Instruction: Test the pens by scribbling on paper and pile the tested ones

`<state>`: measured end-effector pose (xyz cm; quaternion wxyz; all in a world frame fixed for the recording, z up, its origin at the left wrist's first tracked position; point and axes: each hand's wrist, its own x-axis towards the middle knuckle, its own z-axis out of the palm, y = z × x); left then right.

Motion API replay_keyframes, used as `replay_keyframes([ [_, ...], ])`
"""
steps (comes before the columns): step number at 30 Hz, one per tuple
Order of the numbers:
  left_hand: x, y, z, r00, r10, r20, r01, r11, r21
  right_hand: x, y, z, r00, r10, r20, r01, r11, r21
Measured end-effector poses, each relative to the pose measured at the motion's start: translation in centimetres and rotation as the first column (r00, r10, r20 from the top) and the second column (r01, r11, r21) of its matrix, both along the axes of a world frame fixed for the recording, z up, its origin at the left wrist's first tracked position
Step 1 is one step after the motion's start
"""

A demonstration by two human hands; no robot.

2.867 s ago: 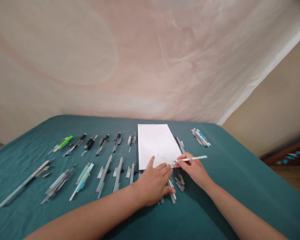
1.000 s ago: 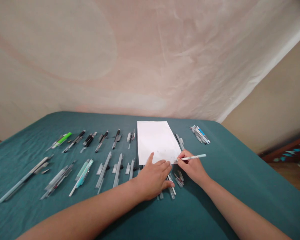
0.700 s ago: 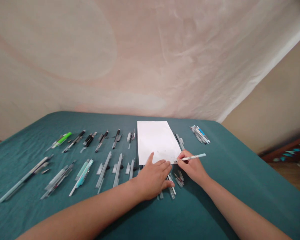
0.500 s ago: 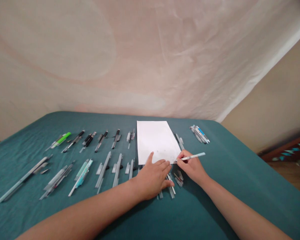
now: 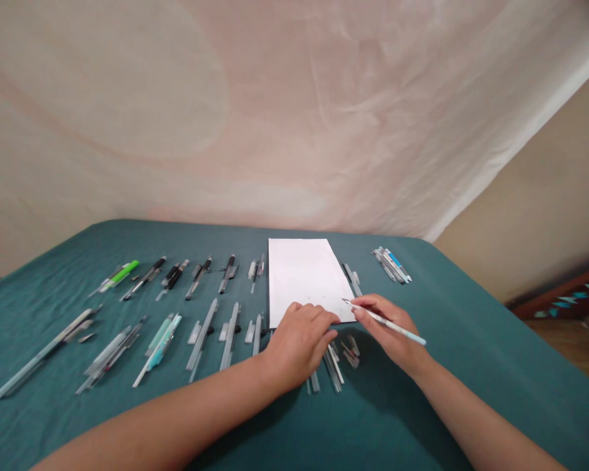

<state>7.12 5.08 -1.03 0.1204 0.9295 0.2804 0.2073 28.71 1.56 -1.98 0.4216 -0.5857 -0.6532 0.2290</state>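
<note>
A white sheet of paper (image 5: 304,268) lies on the green tablecloth in front of me, with a few faint marks near its lower edge. My left hand (image 5: 302,337) is at that lower edge, fingers bent over the paper and the thumb drawn in close below them. My right hand (image 5: 390,327) holds a slim white pen (image 5: 397,329) with a pale blue end. The pen's tip points left above the paper's lower right corner. Below the paper, partly behind my left hand, lie clear pen parts (image 5: 332,366) and a small pile of little pieces (image 5: 351,352).
Two rows of taken-apart pens spread to the left, among them a green pen (image 5: 122,275) and a turquoise one (image 5: 161,343). A bundle of pens (image 5: 391,265) lies at the back right. Clear parts (image 5: 352,278) sit beside the paper. A pale cloth (image 5: 275,118) hangs behind the table.
My right hand has drawn back to the right, lifting the pen's tip and swinging its tail downward. My left hand's fingers went from spread flat to bent, with the thumb drawn in.
</note>
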Motion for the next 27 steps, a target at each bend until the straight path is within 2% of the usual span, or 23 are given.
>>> replay_keyframes([
  [4,0.2,-0.4,0.3,0.998,-0.066,-0.017,0.066,0.998,-0.001,1.4,0.1,0.1,0.999,-0.039,-0.019,0.038,0.999,-0.039],
  [6,0.4,-0.8,0.2,0.991,-0.13,-0.03,0.131,0.991,0.005,2.2,0.3,0.2,0.999,0.006,0.035,-0.005,0.999,-0.032],
  [8,0.6,-1.1,0.1,0.986,-0.166,-0.033,0.166,0.986,0.004,2.6,0.2,0.7,0.977,0.179,0.113,-0.175,0.984,-0.042],
  [10,0.7,-1.1,-0.2,0.985,-0.17,-0.023,0.17,0.985,-0.003,2.6,-0.1,1.4,0.909,0.375,0.179,-0.367,0.927,-0.081],
  [13,0.6,-0.8,-0.7,0.988,-0.156,0.0,0.155,0.988,-0.015,2.1,-0.8,1.8,0.816,0.529,0.232,-0.51,0.848,-0.143],
  [15,0.5,-0.4,-1.0,0.989,-0.144,0.014,0.145,0.989,-0.027,2.0,-0.9,1.5,0.788,0.556,0.266,-0.527,0.831,-0.177],
  [19,0.4,-0.2,-1.2,0.991,-0.12,0.064,0.125,0.989,-0.077,2.4,-0.7,0.7,0.793,0.512,0.329,-0.462,0.859,-0.221],
  [22,0.6,-0.5,-1.0,0.98,-0.047,0.195,0.093,0.967,-0.237,2.3,-0.7,0.9,0.837,0.443,0.321,-0.397,0.896,-0.2],
  [24,0.9,-0.6,-1.0,0.953,0.059,0.298,0.087,0.887,-0.454,1.6,-0.9,1.1,0.889,0.373,0.268,-0.349,0.928,-0.133],
  [25,1.1,-0.7,-1.0,0.934,0.118,0.337,0.107,0.809,-0.579,1.1,-1.1,1.2,0.912,0.339,0.23,-0.327,0.941,-0.088],
  [27,1.5,-0.7,-1.2,0.895,0.218,0.389,0.193,0.597,-0.779,-0.2,-1.4,1.1,0.941,0.296,0.161,-0.298,0.954,-0.009],
])
